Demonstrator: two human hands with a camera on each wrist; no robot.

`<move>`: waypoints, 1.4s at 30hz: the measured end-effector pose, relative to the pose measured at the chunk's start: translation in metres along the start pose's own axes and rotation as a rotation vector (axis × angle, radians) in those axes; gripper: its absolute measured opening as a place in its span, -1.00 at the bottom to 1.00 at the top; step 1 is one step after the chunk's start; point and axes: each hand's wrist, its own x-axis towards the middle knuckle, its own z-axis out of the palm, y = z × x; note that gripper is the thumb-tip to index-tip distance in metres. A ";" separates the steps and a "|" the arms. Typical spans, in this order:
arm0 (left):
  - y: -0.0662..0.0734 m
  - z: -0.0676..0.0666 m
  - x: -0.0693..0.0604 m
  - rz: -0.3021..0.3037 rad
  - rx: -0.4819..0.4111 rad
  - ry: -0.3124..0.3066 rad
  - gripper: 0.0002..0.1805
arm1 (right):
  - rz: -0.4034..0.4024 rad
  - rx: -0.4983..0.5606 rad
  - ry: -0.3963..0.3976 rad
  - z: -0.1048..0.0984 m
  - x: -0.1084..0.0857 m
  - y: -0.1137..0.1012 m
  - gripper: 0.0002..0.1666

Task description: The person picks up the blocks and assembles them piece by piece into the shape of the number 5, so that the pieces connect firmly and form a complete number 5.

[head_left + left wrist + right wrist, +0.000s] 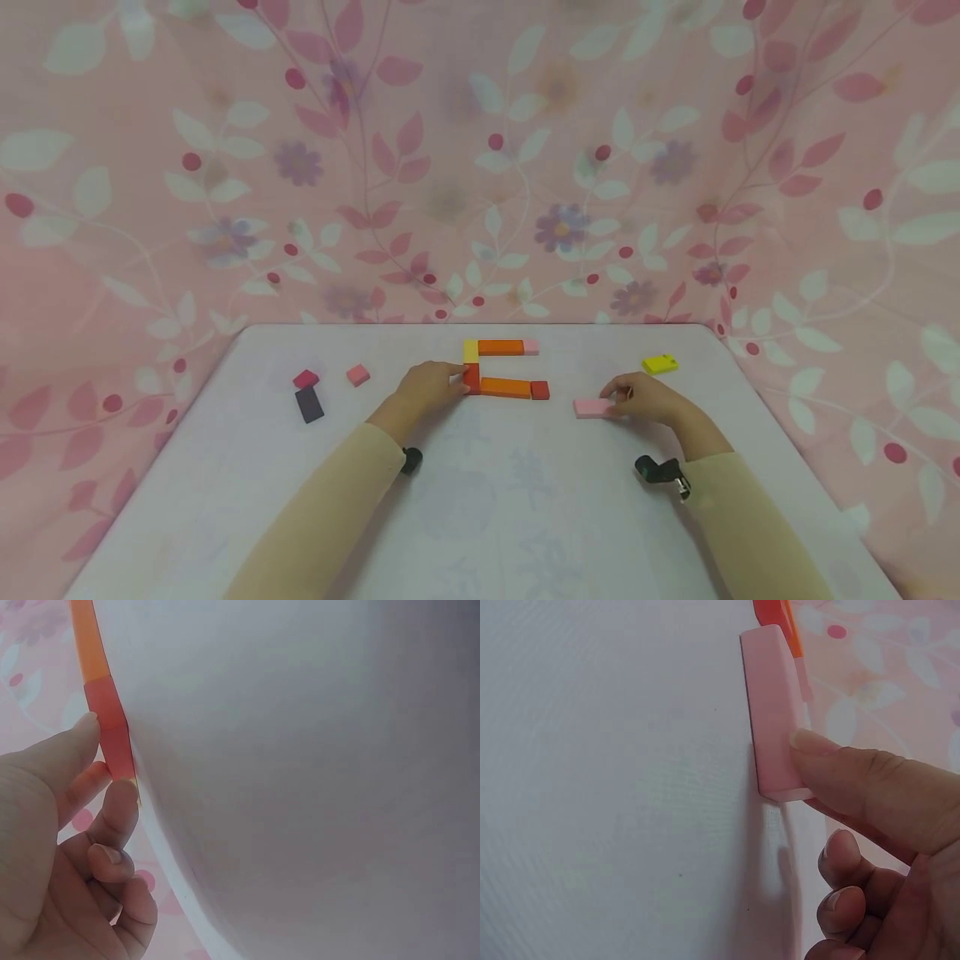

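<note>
Near the back of the table, several flat blocks form a C-like figure. Its left side is a yellow block (471,351) above a red block (472,379). An orange block (501,347) with a small pink block (531,347) makes the top arm; another orange block (506,387) and a small red block (540,390) make the bottom one. My left hand (432,388) pinches the red block on the left side between thumb and fingers. Off to the right, my right hand (647,398) grips one end of a long pink block (771,712).
Over on the left lie a dark grey block (309,404), a crimson block (305,379) and a salmon block (359,375). A bright yellow block (660,364) sits beyond my right hand. Floral cloth (450,167) hangs behind the white table (480,508).
</note>
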 end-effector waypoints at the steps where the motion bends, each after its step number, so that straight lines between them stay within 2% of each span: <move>1: 0.000 0.000 0.000 0.000 -0.003 -0.001 -0.39 | 0.002 0.002 -0.003 0.000 0.000 0.000 -0.67; 9: 0.001 -0.001 -0.003 0.023 -0.015 0.009 -0.40 | 0.033 -0.007 0.002 0.007 -0.007 -0.004 -0.67; 16: 0.000 0.000 -0.002 0.011 -0.022 0.008 -0.39 | 0.024 -0.056 0.007 0.015 -0.014 -0.012 -0.65; 21: 0.001 -0.001 -0.002 0.014 -0.022 0.005 -0.40 | 0.045 -0.085 0.012 0.022 -0.016 -0.021 -0.65; 28: 0.001 -0.002 -0.002 0.039 0.022 0.000 -0.40 | 0.096 -0.130 0.021 0.035 -0.017 -0.033 -0.61; 35: -0.001 -0.002 -0.003 0.050 0.040 0.000 -0.41 | 0.064 -0.169 0.036 0.046 -0.018 -0.045 -0.62; 42: -0.003 -0.001 -0.002 0.067 0.044 0.007 -0.42 | 0.093 -0.179 0.055 0.057 -0.018 -0.055 -0.58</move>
